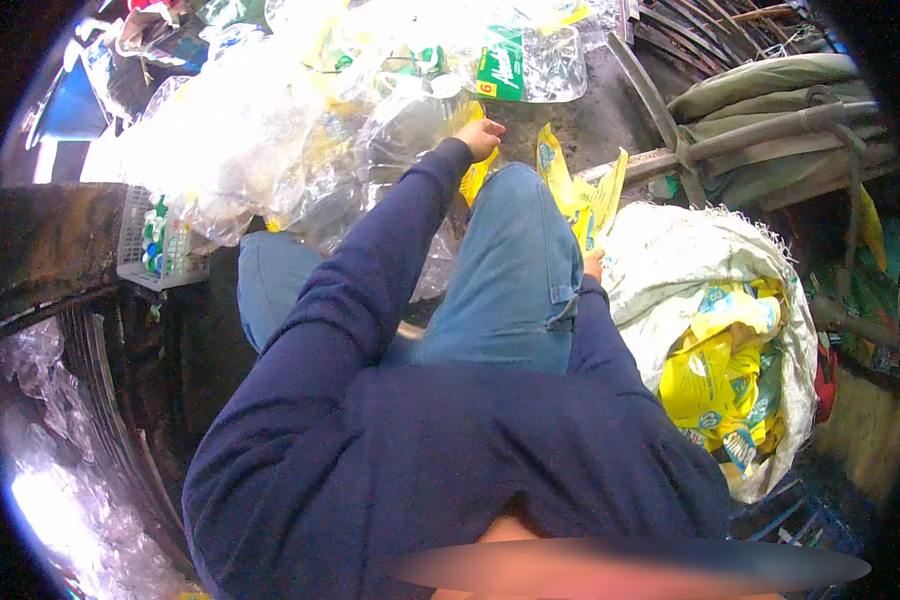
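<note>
1. Left hand [482, 138], above centre of the frame: its fingers reach toward the right of the frame, over a yellow film strip [472, 182] that shows above and below them. I cannot tell whether they are clamped on it or only lie against it.
2. That strip's long axis runs roughly up and down the frame, crossing the hand, which is the nearer of the two.
3. Right hand [594, 264], right of centre: mostly hidden beside the knee, its visible part touches the lower end of a yellow wrapper [595, 205]. Whether its fingers are together cannot be told.
4. The wrapper rises from that hand, its long axis leaning toward the upper left; its ends fork apart.
5. The left arm stretches long and diagonally from the lower left, palm side hidden; the right arm lies shorter and lower, close to the thigh.
6. Just beyond the left hand, clear plastic bottles [400, 130] fill the upper middle, one bearing a green label [503, 62].
7. Just right of the right hand, a white sack [650, 245] gapes around yellow wrappers [698, 385].
8. Farther out, at the left, stands a grey crate [192, 268] with green-and-white pieces inside.
</note>
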### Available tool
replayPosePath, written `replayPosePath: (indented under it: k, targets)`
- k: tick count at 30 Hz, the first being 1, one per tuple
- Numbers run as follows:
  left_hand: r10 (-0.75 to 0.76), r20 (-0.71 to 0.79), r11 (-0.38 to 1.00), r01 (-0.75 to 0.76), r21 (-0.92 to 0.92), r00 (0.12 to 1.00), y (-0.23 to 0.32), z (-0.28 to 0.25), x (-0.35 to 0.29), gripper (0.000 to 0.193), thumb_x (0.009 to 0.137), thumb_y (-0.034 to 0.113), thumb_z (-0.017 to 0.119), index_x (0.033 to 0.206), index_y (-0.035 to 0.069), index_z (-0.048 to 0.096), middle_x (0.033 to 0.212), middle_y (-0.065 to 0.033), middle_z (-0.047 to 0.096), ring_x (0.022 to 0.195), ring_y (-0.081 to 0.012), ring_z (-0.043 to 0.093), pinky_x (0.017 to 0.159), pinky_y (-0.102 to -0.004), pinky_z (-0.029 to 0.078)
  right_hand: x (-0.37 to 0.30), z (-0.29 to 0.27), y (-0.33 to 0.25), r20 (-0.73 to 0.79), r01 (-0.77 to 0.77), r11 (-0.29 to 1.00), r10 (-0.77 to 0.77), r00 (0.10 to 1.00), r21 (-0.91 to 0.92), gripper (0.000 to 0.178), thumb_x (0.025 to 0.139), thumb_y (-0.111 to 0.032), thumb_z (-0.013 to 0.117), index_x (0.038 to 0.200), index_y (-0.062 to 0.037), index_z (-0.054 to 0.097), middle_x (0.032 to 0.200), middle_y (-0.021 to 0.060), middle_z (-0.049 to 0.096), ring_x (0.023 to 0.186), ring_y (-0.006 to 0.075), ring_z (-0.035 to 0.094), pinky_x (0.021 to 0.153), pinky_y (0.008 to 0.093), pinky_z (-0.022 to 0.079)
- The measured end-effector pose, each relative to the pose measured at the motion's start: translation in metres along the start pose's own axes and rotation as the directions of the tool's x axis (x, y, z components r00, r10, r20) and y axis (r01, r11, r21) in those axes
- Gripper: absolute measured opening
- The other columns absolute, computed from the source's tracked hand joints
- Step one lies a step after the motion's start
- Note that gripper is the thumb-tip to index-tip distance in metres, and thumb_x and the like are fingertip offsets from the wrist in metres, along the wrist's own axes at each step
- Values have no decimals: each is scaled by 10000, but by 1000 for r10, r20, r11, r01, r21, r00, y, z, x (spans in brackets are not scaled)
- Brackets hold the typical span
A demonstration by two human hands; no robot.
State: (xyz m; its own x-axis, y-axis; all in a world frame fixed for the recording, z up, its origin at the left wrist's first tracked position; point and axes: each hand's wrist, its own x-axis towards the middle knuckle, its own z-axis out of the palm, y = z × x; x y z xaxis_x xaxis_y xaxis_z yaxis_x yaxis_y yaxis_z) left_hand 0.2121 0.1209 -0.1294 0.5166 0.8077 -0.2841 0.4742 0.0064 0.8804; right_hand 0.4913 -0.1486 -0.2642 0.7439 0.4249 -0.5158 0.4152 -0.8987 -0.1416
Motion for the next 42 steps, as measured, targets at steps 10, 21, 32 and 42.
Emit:
replayPosePath:
  k: [10,21,32,42]
  targets:
    - [-265,-409,692,468,550,873,-45,59,56,736,737,212,646,1347,-10,299,1221,-217,451,1143,-345,456,966,-402,385,-28,-13,26,317,152,941,-52,947,-302,445,884,-250,441,1316,-166,374,1075,209,609,988,366,597,849,457,464]
    - [-344,-369,774,483,409,863,-73,31,60,257,803,255,612,927,34,654,918,-174,649,893,-326,619,758,-399,505,-12,-51,-24,254,462,862,-408,877,-210,424,838,-361,525,1123,-51,574,1073,229,602,986,379,583,855,450,451]
    - [-55,-329,990,94,105,943,-18,-84,14,322,831,328,565,946,28,557,873,-220,608,845,-390,582,744,-463,449,-77,-160,-254,-112,846,503,-843,526,178,273,791,-274,636,774,-8,578,843,185,572,846,340,558,787,408,450]
    - [250,-698,966,-225,129,671,43,-138,-46,249,884,244,528,872,-4,506,710,-149,551,709,-301,588,650,-403,453,-186,-197,-270,-233,956,291,-928,290,31,521,705,-296,718,1093,-74,450,1165,183,408,993,375,509,816,471,453]
